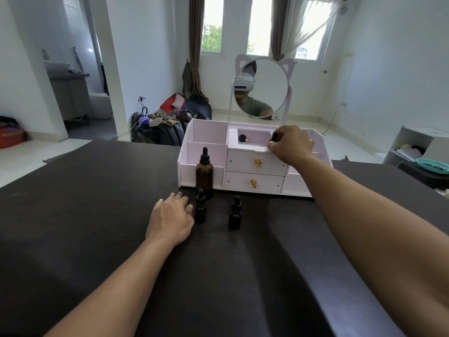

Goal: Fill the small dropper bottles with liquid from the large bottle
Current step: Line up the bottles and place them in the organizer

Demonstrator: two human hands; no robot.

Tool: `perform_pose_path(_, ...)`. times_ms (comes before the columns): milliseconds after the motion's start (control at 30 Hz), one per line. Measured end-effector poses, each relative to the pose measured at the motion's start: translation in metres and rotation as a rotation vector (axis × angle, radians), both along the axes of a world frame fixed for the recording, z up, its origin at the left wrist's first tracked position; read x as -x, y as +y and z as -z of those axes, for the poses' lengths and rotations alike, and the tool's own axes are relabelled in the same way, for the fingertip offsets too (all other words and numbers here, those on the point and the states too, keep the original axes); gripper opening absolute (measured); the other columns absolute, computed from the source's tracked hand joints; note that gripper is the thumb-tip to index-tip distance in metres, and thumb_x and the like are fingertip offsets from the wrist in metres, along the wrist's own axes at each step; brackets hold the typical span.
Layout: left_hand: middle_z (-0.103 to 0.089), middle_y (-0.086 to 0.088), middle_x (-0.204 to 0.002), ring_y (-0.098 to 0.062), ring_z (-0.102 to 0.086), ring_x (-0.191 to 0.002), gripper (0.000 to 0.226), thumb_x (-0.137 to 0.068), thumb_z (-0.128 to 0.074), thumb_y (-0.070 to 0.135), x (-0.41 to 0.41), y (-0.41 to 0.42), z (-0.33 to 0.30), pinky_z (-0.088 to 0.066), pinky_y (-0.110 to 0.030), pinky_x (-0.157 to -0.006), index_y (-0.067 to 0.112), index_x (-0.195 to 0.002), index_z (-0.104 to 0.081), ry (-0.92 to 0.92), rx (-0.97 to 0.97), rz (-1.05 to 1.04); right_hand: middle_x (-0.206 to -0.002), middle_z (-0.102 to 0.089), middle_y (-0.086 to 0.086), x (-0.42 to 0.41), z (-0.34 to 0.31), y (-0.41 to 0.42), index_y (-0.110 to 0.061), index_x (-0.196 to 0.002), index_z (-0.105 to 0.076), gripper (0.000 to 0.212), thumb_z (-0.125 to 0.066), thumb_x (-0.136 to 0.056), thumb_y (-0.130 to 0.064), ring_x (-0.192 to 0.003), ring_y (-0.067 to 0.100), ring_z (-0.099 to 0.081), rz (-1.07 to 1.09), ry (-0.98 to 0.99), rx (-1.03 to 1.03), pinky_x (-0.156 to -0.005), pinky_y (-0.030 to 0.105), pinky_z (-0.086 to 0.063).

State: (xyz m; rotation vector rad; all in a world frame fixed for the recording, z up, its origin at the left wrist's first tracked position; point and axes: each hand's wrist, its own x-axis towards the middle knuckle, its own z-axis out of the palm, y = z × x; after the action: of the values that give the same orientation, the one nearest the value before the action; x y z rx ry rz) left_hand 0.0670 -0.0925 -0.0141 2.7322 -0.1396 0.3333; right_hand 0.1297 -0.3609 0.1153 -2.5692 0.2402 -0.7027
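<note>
A large amber dropper bottle (204, 173) with a black cap stands on the dark table in front of the white organizer (209, 132). Two small dark dropper bottles stand nearer me: one (200, 209) just right of my left hand, the other (235, 216) further right. My left hand (171, 218) rests flat on the table, fingers relaxed, beside the left small bottle. My right hand (290, 143) reaches into the organizer's top tray, its fingers curled round a small dark object (275, 136), mostly hidden.
The organizer has two drawers with gold knobs (258, 163) and a round cat-ear mirror (261, 87) on top. A black-headed key (243, 138) lies in the top tray. The dark table (97, 215) stretches left and toward me. A teal dish (432, 165) sits far right.
</note>
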Motion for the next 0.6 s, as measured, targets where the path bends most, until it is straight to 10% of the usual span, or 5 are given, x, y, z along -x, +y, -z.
perform_pose_path(233, -0.041, -0.004, -0.151, -0.019, -0.030, -0.143, 0.040, -0.101, -0.039, 0.026, 0.001, 0.000, -0.001, -0.020, -0.035, -0.115, 0.013, -0.136, -0.051, -0.005, -0.001, -0.003, -0.113, -0.072, 0.003, 0.007, 0.006, -0.004, -0.016, -0.132, -0.055, 0.052, -0.071, -0.083, -0.025, -0.112, 0.026, -0.062, -0.054, -0.034, -0.121, -0.101, 0.049, -0.046)
perform_pose_path(467, -0.041, -0.004, -0.151, -0.020, -0.030, -0.143, 0.040, -0.101, -0.039, 0.026, 0.001, 0.000, -0.001, -0.021, -0.036, -0.117, 0.013, -0.138, -0.050, -0.004, -0.002, -0.009, -0.114, -0.067, 0.002, 0.055, 0.012, 0.004, -0.013, -0.124, -0.058, 0.039, -0.069, -0.087, -0.017, -0.105, 0.020, -0.063, -0.109, -0.208, -0.098, -0.096, 0.037, -0.052)
perform_pose_path(600, -0.041, -0.004, -0.151, -0.020, -0.030, -0.143, 0.040, -0.101, -0.039, 0.026, 0.001, -0.001, -0.001, -0.020, -0.036, -0.116, 0.013, -0.136, -0.052, -0.002, 0.008, -0.010, -0.101, -0.069, -0.004, 0.090, 0.027, 0.020, -0.016, -0.111, -0.065, 0.034, -0.074, -0.079, -0.008, -0.085, 0.009, -0.068, -0.425, 0.010, -0.145, -0.085, 0.032, -0.058)
